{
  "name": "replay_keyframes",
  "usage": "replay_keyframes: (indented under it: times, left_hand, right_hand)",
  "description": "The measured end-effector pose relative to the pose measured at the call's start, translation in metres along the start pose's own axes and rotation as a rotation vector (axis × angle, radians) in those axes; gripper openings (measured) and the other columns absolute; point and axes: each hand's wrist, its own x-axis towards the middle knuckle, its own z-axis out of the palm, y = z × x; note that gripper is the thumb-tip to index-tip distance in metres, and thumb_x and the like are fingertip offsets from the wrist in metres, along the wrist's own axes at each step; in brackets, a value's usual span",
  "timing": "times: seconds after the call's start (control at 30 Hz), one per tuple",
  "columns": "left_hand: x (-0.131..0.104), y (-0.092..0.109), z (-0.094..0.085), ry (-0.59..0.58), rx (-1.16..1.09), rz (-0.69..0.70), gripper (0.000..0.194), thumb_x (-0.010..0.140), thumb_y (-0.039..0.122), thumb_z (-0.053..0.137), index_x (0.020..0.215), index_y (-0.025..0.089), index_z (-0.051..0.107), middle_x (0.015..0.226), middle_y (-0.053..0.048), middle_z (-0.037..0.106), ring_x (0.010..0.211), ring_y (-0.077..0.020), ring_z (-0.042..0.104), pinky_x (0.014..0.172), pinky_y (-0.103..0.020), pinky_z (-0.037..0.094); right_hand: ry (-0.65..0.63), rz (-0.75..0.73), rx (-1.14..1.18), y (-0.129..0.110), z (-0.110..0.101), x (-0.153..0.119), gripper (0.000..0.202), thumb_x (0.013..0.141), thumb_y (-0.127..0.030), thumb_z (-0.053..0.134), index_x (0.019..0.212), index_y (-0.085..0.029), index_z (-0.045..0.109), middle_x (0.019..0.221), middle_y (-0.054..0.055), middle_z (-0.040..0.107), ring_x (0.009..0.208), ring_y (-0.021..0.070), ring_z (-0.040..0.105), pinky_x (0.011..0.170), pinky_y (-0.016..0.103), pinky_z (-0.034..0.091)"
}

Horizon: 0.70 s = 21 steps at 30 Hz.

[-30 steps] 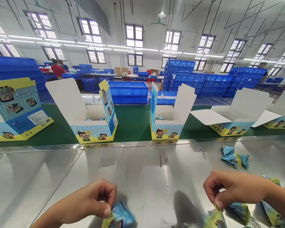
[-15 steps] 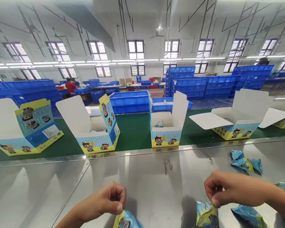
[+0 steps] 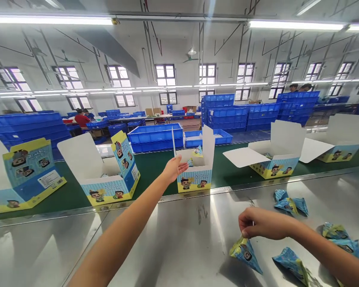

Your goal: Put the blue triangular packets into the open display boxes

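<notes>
My left hand [image 3: 174,169] reaches over the near left edge of an open cardboard box [image 3: 194,180] printed in blue and yellow. Its fingers are stretched out and hold nothing. Inside that box, a small blue and yellow packet [image 3: 198,150] shows beyond my fingertips, and part of another packet [image 3: 190,162] is right beside them. Over the metal table, my right hand [image 3: 253,223] pinches a pyramid-shaped packet [image 3: 245,254] by its top corner, so it hangs down. Near it on the table are a loose packet [image 3: 291,263] and a small group of packets [image 3: 290,203].
Other open boxes [image 3: 112,189] stand along the green conveyor belt [image 3: 155,167], with a box with its flap out [image 3: 275,165] to the right. A metal edge [image 3: 227,189] separates belt and table [image 3: 173,247]. Blue crates [image 3: 155,137] and people are beyond.
My left hand has moved forward from the table to the box and let go of its packet. My right hand has lifted its packet off the table. The view has tilted up.
</notes>
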Motion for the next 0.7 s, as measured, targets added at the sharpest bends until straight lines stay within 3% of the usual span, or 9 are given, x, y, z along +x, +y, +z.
replay_keyframes:
  times: [0.07, 0.13, 0.2, 0.27, 0.43, 0.53, 0.63, 0.7]
  left_hand:
    - [-0.025, -0.006, -0.003, -0.094, 0.092, -0.076, 0.037, 0.097, 0.046, 0.074, 0.108, 0.014, 0.06, 0.101, -0.013, 0.071, 0.087, -0.0198, 0.069, 0.089, -0.037, 0.056]
    - [-0.068, -0.016, -0.021, -0.237, 0.206, -0.145, 0.047, 0.085, 0.051, 0.085, 0.104, 0.012, 0.065, 0.101, -0.016, 0.075, 0.084, -0.0222, 0.07, 0.085, -0.039, 0.056]
    - [-0.118, -0.022, -0.05, -0.317, 0.318, -0.194, 0.055, 0.079, 0.06, 0.088, 0.1, 0.012, 0.069, 0.101, -0.017, 0.076, 0.086, -0.0244, 0.07, 0.081, -0.038, 0.054]
    - [-0.165, -0.02, -0.085, -0.302, 0.397, -0.238, 0.057, 0.083, 0.066, 0.081, 0.104, 0.014, 0.07, 0.102, -0.015, 0.076, 0.091, -0.0254, 0.069, 0.082, -0.038, 0.053]
    - [-0.258, 0.01, -0.156, 0.026, 0.546, -0.248, 0.059, 0.086, 0.073, 0.071, 0.109, 0.02, 0.072, 0.104, -0.012, 0.075, 0.096, -0.0283, 0.068, 0.084, -0.038, 0.054]
    - [-0.308, 0.021, -0.194, 0.188, 0.673, -0.222, 0.063, 0.082, 0.078, 0.07, 0.105, 0.02, 0.072, 0.099, -0.011, 0.074, 0.09, -0.0274, 0.067, 0.076, -0.035, 0.053]
    - [-0.37, 0.013, -0.237, 0.31, 0.859, -0.343, 0.07, 0.075, 0.089, 0.066, 0.075, 0.019, 0.067, 0.069, -0.002, 0.063, 0.065, -0.0197, 0.057, 0.059, -0.028, 0.043]
    - [-0.41, 0.002, -0.259, 0.393, 0.908, -0.59, 0.085, 0.056, 0.104, 0.06, 0.055, 0.02, 0.052, 0.049, 0.003, 0.044, 0.05, -0.0148, 0.044, 0.05, -0.026, 0.034]
  right_hand:
    - [0.036, 0.011, -0.026, 0.003, -0.002, -0.004, 0.015, 0.083, -0.029, 0.068, 0.086, -0.016, 0.074, 0.081, 0.003, 0.07, 0.076, 0.0177, 0.06, 0.066, 0.028, 0.039]
    - [0.06, 0.013, -0.06, 0.0, -0.003, -0.004, 0.015, 0.086, -0.028, 0.066, 0.088, -0.016, 0.074, 0.083, 0.003, 0.073, 0.076, 0.0177, 0.062, 0.065, 0.027, 0.041]
    - [0.09, -0.003, -0.122, -0.013, -0.009, 0.003, 0.015, 0.089, -0.028, 0.066, 0.089, -0.016, 0.075, 0.085, 0.004, 0.075, 0.077, 0.018, 0.065, 0.065, 0.027, 0.043]
    - [0.152, -0.035, -0.217, -0.036, -0.025, 0.017, 0.016, 0.092, -0.03, 0.065, 0.089, -0.017, 0.075, 0.089, 0.005, 0.076, 0.08, 0.0191, 0.067, 0.068, 0.028, 0.044]
    - [0.504, 0.015, -0.512, -0.116, -0.104, 0.077, 0.023, 0.101, -0.026, 0.052, 0.108, -0.016, 0.071, 0.117, 0.017, 0.073, 0.109, 0.0326, 0.066, 0.089, 0.04, 0.047]
    - [0.61, 0.076, -0.609, -0.152, -0.134, 0.11, 0.033, 0.101, -0.024, 0.051, 0.129, -0.012, 0.063, 0.135, 0.024, 0.064, 0.125, 0.0392, 0.06, 0.097, 0.048, 0.046]
    - [0.548, 0.077, -0.654, -0.153, -0.132, 0.112, 0.042, 0.099, -0.031, 0.056, 0.137, -0.012, 0.058, 0.133, 0.023, 0.066, 0.121, 0.0394, 0.062, 0.092, 0.047, 0.049]
    - [0.427, 0.055, -0.662, -0.121, -0.117, 0.092, 0.037, 0.097, -0.037, 0.057, 0.126, -0.016, 0.065, 0.119, 0.019, 0.072, 0.106, 0.0371, 0.068, 0.084, 0.045, 0.05]
